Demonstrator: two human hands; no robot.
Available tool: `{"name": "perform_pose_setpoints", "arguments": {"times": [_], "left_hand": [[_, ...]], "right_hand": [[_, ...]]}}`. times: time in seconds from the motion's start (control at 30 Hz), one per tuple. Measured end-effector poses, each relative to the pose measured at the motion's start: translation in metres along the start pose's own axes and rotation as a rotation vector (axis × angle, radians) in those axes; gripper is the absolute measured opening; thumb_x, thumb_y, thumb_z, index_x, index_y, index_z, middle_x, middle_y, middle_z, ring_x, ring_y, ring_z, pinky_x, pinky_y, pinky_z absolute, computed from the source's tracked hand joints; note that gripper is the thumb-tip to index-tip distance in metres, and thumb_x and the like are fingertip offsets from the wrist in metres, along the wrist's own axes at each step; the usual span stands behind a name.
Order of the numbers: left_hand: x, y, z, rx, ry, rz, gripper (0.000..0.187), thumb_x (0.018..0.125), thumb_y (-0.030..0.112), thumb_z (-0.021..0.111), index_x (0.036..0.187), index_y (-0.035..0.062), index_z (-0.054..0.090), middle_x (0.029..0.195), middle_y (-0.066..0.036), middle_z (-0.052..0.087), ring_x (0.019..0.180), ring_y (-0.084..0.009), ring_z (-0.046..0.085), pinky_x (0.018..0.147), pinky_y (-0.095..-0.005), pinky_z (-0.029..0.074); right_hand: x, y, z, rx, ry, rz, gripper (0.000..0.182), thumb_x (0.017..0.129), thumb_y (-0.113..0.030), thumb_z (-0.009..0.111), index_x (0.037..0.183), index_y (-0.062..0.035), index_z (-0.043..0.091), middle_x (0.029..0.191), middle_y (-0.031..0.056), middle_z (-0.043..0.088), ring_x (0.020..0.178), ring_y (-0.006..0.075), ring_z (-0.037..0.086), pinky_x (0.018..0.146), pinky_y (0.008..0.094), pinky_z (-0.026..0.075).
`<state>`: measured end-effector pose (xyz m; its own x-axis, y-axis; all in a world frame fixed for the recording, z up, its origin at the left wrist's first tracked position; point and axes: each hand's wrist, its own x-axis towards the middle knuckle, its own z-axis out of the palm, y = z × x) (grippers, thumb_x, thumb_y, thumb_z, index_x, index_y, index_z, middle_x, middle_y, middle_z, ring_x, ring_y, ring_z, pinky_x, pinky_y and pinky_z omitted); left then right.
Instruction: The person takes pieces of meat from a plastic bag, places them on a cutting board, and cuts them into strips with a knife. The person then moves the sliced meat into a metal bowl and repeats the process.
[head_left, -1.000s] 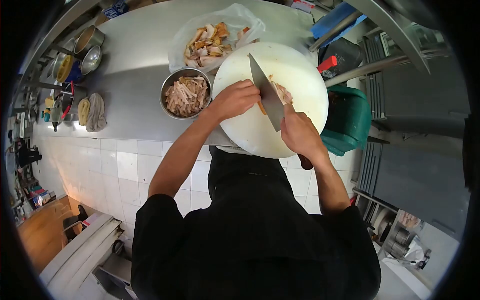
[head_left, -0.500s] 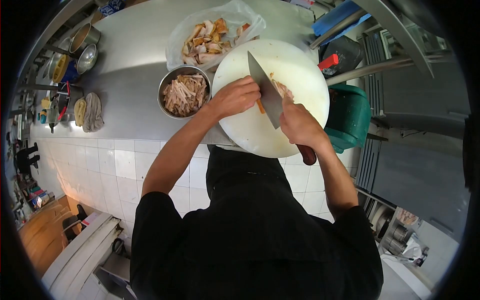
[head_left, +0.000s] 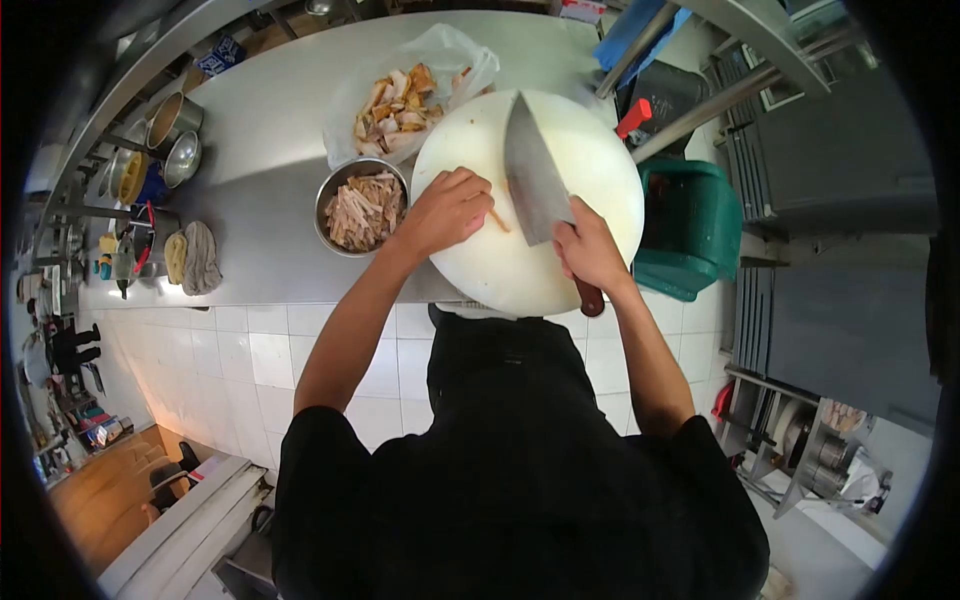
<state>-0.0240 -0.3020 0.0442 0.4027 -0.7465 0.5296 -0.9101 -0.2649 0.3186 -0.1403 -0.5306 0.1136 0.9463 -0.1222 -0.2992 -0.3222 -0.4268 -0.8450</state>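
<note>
My right hand (head_left: pixel 592 246) is closed round the dark wooden handle of a cleaver (head_left: pixel 537 175), whose broad blade lies over the round white cutting board (head_left: pixel 590 150). Left of the blade, my left hand (head_left: pixel 452 208) has its fingers bent together over the board, on a thin orange-brown strip of meat (head_left: pixel 498 221). A metal bowl (head_left: pixel 321 217) full of sliced meat strips (head_left: pixel 366 208) stands just left of the board. Behind it, larger browned meat chunks (head_left: pixel 398 105) lie in an open clear plastic bag (head_left: pixel 345 110).
A green bin (head_left: pixel 690 225) stands right of the board, with a red handle (head_left: pixel 634 118) behind it. Metal rails cross the upper right. Folded cloths (head_left: pixel 200 258), pots (head_left: pixel 172 122) and a small metal bowl (head_left: pixel 182 160) are at the left of the steel table (head_left: pixel 270 130).
The view has shifted. The cleaver has moved away from my left hand, and the cut meat pieces beside the blade no longer show. My left hand has shifted slightly left.
</note>
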Motion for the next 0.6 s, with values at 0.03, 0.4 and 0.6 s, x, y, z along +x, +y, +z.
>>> {"name": "perform_pose_setpoints", "arguments": {"times": [0.03,0.4,0.6], "left_hand": [[0.003,0.001,-0.004,0.009,0.007,-0.003,0.019,0.074,0.003,0.074,0.091,0.0071,0.068,0.097,-0.004,0.066,0.096,-0.0244,0.060,0.084,-0.0354,0.050],[0.002,-0.026,-0.035,0.131,0.052,-0.279,0.011,0.076,0.004,0.066,0.086,0.0052,0.063,0.088,-0.012,0.068,0.089,-0.0330,0.063,0.079,-0.0456,0.050],[0.009,-0.052,-0.046,0.230,0.104,-0.536,0.023,0.084,0.007,0.066,0.107,0.0018,0.068,0.104,-0.019,0.070,0.101,-0.0394,0.064,0.090,-0.0474,0.051]], "right_hand": [[-0.006,0.003,-0.009,0.164,-0.029,0.114,0.018,0.096,-0.009,0.052,0.113,-0.0029,0.051,0.066,0.0073,0.056,0.044,0.0154,0.053,0.042,0.0328,0.043],[-0.017,0.008,-0.067,-0.287,0.075,-0.278,0.039,0.087,-0.006,0.058,0.125,0.0013,0.057,0.084,0.0282,0.068,0.074,0.0415,0.067,0.072,0.0467,0.051],[-0.018,0.004,-0.041,-0.768,0.194,-0.246,0.036,0.086,-0.008,0.055,0.121,-0.0005,0.058,0.094,0.0290,0.066,0.080,0.0499,0.068,0.074,0.0582,0.055]]}}
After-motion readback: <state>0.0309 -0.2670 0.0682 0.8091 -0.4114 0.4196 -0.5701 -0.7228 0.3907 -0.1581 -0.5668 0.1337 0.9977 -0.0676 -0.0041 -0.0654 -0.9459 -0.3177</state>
